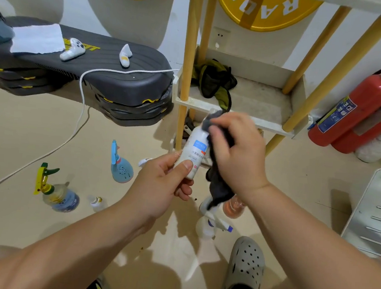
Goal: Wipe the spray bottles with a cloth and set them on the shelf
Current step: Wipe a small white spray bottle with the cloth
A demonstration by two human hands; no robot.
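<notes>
Beige floor (26,131) underfoot, a clear spray bottle (205,227) is sitting by the shoe (246,265), and above it the left hand (158,187) is holding a small white bottle (195,149) tilted in mid-air, thumb and fingers clamped round its base. The right hand (239,152) is bunching a dark cloth (218,189) over the bottle's top, fingers curled tight on the fabric. It's looking light, smooth and probably slippery, so gripping low on the body is seeming safest, with the shelf (257,97) standing just behind.
</notes>
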